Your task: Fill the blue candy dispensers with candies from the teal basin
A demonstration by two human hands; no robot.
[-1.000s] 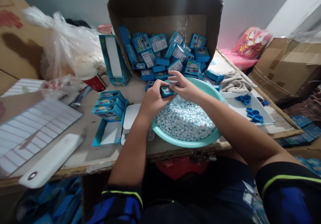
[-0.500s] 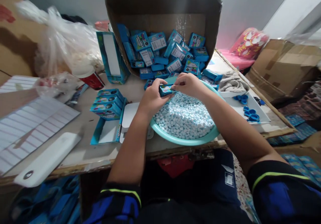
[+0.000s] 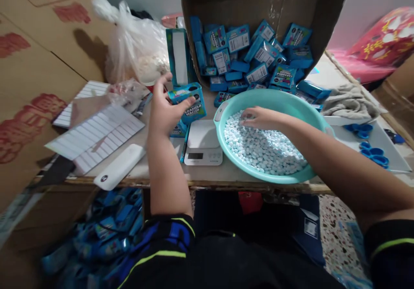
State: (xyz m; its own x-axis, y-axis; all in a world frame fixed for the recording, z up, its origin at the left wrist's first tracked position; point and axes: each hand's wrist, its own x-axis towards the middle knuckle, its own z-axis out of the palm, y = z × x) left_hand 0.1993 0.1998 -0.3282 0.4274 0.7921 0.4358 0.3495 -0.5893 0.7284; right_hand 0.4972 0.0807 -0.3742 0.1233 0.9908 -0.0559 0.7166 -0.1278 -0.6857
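My left hand [image 3: 166,110] grips a small blue candy box [image 3: 194,108] with its thumb across the front, above the display tray at the left of the scale. Part of another blue box [image 3: 179,130] shows below it; the hand and forearm hide most of the tray. My right hand [image 3: 260,118] is low in the turquoise basin [image 3: 274,177], its fingers bent and apart at the surface of the small pale-blue candies [image 3: 268,149]. Between left forearm and basin lies a white kitchen scale [image 3: 203,144].
Behind the basin, a cardboard carton [image 3: 268,8] lies on its side, holding many blue boxes. To the right are a grey cloth [image 3: 349,102] and a white tray [image 3: 343,144] with blue scoops [image 3: 373,154]. Lined papers [image 3: 97,138] and a white handheld device [image 3: 119,166] lie left.
My hands were together on one box over the basin. My left hand has carried the box left to the display tray; my right hand has let go and dropped into the candies. The view has shifted left.
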